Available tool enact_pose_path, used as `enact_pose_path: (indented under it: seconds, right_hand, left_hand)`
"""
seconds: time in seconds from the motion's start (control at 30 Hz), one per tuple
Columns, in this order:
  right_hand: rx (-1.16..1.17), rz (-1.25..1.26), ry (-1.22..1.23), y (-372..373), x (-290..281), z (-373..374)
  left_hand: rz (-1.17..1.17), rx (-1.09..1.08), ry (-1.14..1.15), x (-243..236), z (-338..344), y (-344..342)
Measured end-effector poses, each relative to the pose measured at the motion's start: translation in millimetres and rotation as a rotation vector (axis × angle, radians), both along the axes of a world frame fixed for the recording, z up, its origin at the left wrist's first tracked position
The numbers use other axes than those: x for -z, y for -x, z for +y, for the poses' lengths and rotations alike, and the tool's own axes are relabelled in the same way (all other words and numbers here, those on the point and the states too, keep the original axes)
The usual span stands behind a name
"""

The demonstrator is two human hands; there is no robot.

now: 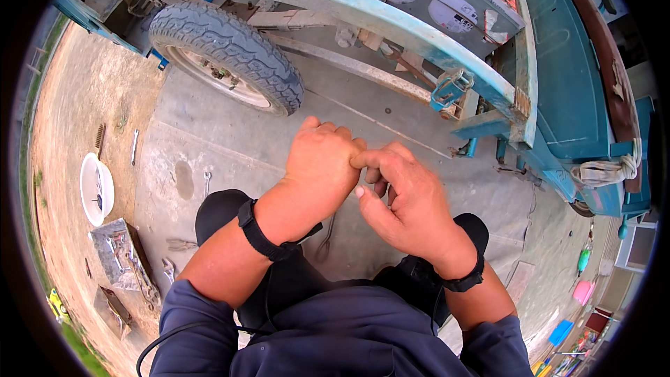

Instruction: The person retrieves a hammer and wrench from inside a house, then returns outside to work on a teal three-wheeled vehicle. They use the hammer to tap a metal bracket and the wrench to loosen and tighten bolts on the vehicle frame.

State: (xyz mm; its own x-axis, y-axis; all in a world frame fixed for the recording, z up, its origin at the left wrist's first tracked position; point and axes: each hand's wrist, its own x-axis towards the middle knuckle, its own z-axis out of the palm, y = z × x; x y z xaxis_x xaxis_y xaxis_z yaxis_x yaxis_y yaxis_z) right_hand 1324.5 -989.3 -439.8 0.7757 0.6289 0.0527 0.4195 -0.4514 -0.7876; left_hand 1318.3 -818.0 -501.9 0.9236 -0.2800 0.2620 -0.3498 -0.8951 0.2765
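My left hand (pixel 321 164) is curled into a fist at the middle of the view, knuckles up. My right hand (pixel 401 199) touches it from the right, thumb and forefinger pinched against the left fingers. Anything small between the fingers is hidden. Both wrists carry black bands. Below them are my dark-trousered knees and a thin dark tool (pixel 326 234) lying on the concrete between my legs. Ahead stands a worn blue vehicle frame (pixel 391 17) with a black tyre (pixel 230 45).
A white bowl (pixel 96 188) and a metal tool tray (pixel 122 255) lie at the left on the dirt edge. Wrenches (pixel 206 183) and other tools are scattered on the concrete slab (pixel 209 126). The blue cargo body (pixel 572 91) fills the right side.
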Motion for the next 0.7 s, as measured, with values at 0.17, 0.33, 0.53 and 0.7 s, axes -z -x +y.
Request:
enact_pose_path:
  seconds: [0.17,0.33,0.53,0.7]
  right_hand:
    - [-0.077,0.068,-0.033,13,-3,2]
    - [0.035,-0.029,-0.035,2,2,2]
    - [-0.022,0.044,-0.073,17,3,2]
    - [0.060,-0.036,-0.051,6,7,1]
  left_hand:
    - [0.024,-0.012,-0.036,-8,2,-2]
    - [-0.019,-0.034,-0.042,-6,1,1]
    - [0.014,-0.040,-0.103,-8,2,-2]
    - [0.016,-0.061,-0.047,-4,2,-2]
